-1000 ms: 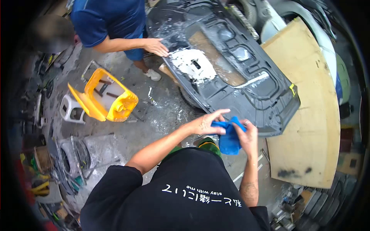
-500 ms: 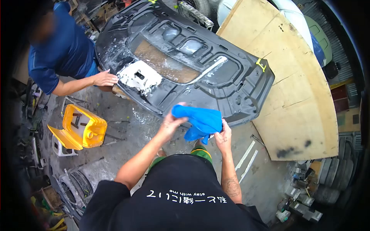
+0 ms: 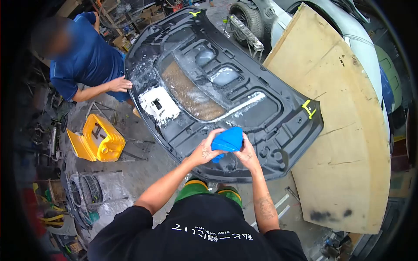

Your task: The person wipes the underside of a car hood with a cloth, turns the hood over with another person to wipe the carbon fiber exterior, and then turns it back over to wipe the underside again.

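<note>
A blue cloth (image 3: 228, 140), bunched and folded, is held up between my two hands over the near edge of a black car hood (image 3: 196, 150). My left hand (image 3: 204, 150) grips its left side with the thumb and fingers closed on it. On the other side my right hand (image 3: 247, 153) pinches the cloth's right edge. The hood lies with its ribbed inner side up. It has a mesh-covered opening (image 3: 187, 89), a white-coated patch (image 3: 159, 104) on its left part and white smears. Yellow tape (image 3: 309, 109) marks its right corner.
At the hood's left edge stands a person in a blue shirt (image 3: 89, 56), one hand (image 3: 119, 84) resting on the rim. A cut-open yellow jug (image 3: 104, 139) stands lower left. A large wooden board (image 3: 339, 130) leans at the right, before a white car body (image 3: 363, 48).
Both my hands have brought the cloth up and it is now folded more compactly. My view has shifted, so the hood reaches closer beneath my hands. The other person's hand stays at the hood's edge.
</note>
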`<state>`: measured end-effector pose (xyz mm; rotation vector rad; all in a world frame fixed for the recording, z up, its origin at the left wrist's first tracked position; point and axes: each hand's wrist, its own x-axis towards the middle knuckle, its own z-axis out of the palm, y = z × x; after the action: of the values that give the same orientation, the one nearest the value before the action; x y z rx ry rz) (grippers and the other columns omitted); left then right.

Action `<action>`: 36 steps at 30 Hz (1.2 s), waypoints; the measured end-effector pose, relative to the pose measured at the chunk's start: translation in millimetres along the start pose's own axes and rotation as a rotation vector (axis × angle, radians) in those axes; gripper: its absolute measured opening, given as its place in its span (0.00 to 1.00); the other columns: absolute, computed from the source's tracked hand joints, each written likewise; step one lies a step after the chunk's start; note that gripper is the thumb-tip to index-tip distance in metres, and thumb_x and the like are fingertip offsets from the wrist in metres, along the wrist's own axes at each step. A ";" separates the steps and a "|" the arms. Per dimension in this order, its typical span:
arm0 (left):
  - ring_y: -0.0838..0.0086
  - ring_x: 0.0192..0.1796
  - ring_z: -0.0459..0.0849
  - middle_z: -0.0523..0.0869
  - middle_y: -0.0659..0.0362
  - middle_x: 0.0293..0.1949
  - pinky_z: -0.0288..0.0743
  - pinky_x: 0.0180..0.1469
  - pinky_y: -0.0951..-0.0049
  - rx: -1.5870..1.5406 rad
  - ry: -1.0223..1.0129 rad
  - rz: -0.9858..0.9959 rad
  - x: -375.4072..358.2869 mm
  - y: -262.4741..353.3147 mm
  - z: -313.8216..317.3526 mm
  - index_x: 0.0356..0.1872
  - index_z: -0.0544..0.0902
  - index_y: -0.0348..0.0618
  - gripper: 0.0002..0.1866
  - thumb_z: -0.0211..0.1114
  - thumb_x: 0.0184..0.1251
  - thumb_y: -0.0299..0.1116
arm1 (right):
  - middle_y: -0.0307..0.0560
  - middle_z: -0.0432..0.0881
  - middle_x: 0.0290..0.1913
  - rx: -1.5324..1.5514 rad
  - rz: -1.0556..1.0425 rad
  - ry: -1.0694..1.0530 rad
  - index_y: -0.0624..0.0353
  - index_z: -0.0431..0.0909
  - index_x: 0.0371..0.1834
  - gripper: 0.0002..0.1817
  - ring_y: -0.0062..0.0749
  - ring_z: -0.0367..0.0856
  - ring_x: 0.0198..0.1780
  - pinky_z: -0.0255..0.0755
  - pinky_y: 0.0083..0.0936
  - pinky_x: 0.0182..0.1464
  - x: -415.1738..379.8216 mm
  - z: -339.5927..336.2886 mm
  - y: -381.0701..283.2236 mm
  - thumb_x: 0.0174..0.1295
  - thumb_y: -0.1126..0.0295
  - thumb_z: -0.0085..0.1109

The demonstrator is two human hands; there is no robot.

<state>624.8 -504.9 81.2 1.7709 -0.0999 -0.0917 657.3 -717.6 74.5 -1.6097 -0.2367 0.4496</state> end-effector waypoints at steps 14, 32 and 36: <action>0.45 0.70 0.70 0.70 0.40 0.70 0.67 0.66 0.40 1.166 0.124 -0.023 369.7 -144.1 -59.6 0.74 0.66 0.51 0.38 0.62 0.68 0.59 | 0.54 0.79 0.60 0.008 0.619 0.456 0.65 0.66 0.72 0.36 0.33 0.83 0.53 0.76 0.31 0.56 -98.8 -40.1 91.0 0.64 0.64 0.70; 0.54 0.75 0.65 0.69 0.51 0.73 0.56 0.75 0.50 0.618 -0.199 0.208 460.8 -255.3 -87.5 0.75 0.62 0.43 0.32 0.60 0.74 0.41 | 0.55 0.84 0.51 0.058 0.799 0.443 0.70 0.78 0.57 0.25 0.33 0.81 0.50 0.75 0.33 0.47 -73.7 -14.7 84.6 0.70 0.56 0.63; 0.49 0.67 0.73 0.79 0.46 0.63 0.64 0.70 0.54 0.767 0.317 0.231 474.1 -221.4 -124.8 0.63 0.76 0.41 0.25 0.67 0.68 0.38 | 0.35 0.84 0.41 0.138 0.788 0.595 0.64 0.80 0.59 0.22 0.16 0.78 0.39 0.73 0.19 0.41 -73.6 -34.5 105.6 0.67 0.62 0.68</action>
<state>1113.9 -395.2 -113.9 2.4961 -0.1182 0.4501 593.5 -789.4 -18.0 -1.5821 0.8862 0.5352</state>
